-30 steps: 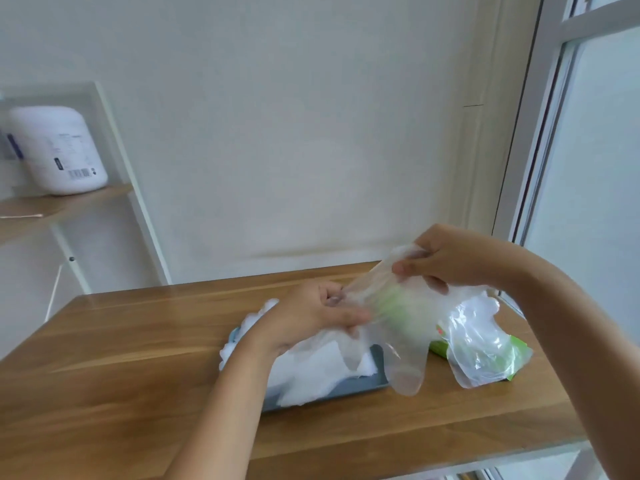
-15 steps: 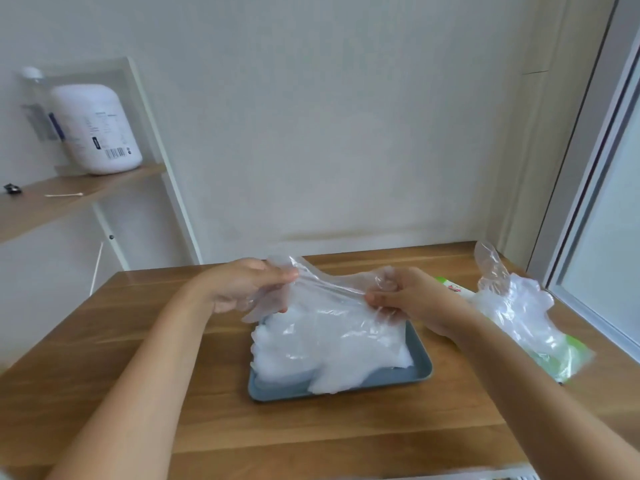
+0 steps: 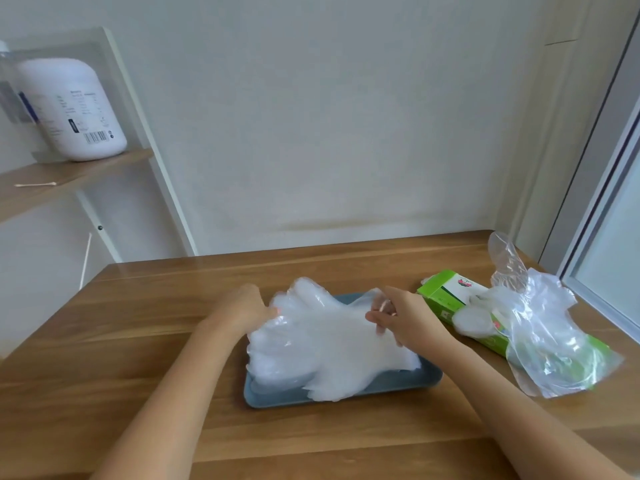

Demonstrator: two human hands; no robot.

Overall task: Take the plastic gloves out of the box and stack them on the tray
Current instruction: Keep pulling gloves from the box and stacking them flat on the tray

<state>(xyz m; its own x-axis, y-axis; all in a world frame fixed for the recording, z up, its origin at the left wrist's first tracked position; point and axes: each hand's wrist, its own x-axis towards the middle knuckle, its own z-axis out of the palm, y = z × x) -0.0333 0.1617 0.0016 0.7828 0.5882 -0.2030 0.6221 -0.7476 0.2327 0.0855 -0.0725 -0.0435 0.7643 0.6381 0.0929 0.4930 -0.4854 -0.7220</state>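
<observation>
Two hands work over the blue-grey tray (image 3: 408, 386), which sits in the middle of the wooden tabletop (image 3: 145, 344). A stack of clear plastic gloves (image 3: 311, 372) lies on the tray, spilling past its far and left rims, with glove fingers pointing toward the near rim. The top glove (image 3: 332, 320) is spread across the stack between the two hands. The left hand (image 3: 242, 306) is at the glove's left edge, its grip closed on the plastic; one fingertip shows faintly through the film. The right hand (image 3: 401, 318) is at the glove's right edge, its grip a pinch of thumb and fingers on the thin film, low over the stack.

Just right of the tray, the green box (image 3: 446, 296) lies on its side on the tabletop, apart from both hands. A loose bunch of gloves (image 3: 540, 334) billows out of its opening and drapes over its near end.

At the far left, a wooden shelf (image 3: 104, 168) carries a white jug (image 3: 72, 109) and a cotton swab (image 3: 34, 184).
</observation>
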